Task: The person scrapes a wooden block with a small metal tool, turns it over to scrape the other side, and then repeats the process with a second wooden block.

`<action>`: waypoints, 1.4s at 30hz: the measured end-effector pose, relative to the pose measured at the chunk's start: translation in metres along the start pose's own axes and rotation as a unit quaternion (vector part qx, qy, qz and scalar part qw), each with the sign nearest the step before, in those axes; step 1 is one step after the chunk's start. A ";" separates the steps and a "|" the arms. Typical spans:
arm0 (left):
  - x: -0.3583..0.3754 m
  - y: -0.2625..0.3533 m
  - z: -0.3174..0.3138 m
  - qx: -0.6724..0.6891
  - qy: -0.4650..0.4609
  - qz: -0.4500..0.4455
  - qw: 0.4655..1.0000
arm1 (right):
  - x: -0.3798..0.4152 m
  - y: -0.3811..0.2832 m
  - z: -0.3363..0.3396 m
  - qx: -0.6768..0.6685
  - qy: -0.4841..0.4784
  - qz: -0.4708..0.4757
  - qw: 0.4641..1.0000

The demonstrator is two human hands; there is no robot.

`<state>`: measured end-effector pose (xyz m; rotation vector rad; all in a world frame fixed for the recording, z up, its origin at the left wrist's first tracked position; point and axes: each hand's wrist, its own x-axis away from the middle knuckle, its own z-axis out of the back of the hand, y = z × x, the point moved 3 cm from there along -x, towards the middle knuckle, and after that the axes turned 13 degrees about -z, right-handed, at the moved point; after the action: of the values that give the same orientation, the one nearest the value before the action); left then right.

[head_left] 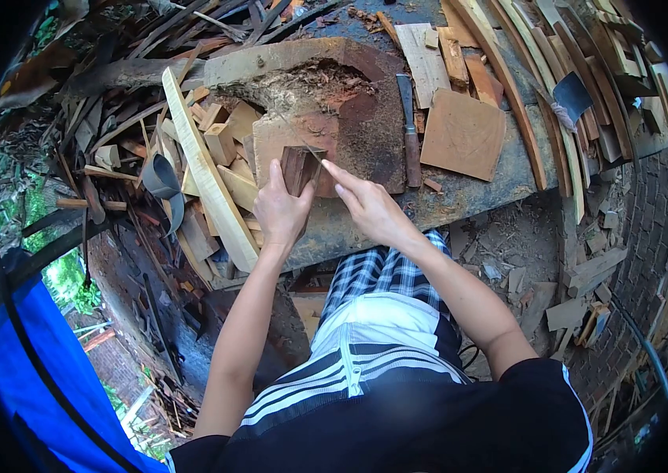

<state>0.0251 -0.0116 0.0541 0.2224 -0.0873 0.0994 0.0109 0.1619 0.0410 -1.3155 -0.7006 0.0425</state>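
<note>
My left hand [280, 210] grips a small dark wooden block [298, 167], held upright on a worn reddish work slab [365, 118]. My right hand [367, 206] is just right of the block, index finger stretched toward its top edge, where a thin pencil-like tool [312, 151] seems to rest. I cannot tell whether the fingers pinch that tool. A chisel with a brown handle [410, 134] lies on the slab to the right of both hands.
A square flat board [464, 134] lies right of the chisel. A long pale plank [206, 177] leans at the left among several offcuts. A hatchet head [572, 96] rests on curved slats at the far right. Scrap wood litters the ground. A blue tarp [42, 363] hangs at lower left.
</note>
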 end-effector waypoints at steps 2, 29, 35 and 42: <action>-0.001 0.002 0.003 0.004 0.000 -0.001 1.000 | -0.028 0.013 -0.004 0.010 -0.002 -0.019 1.000; -0.006 0.000 0.000 -0.012 -0.024 -0.041 0.999 | -0.018 0.019 -0.003 0.023 0.038 0.011 0.999; -0.006 0.004 0.003 -0.006 -0.030 -0.030 0.999 | -0.024 0.014 0.000 0.020 0.019 -0.032 0.999; -0.005 0.005 0.004 0.002 -0.036 -0.020 0.999 | 0.014 0.000 0.002 0.015 0.026 -0.024 0.999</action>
<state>0.0193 -0.0081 0.0586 0.2312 -0.1534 0.0513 0.0212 0.1693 0.0476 -1.2663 -0.6848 -0.0199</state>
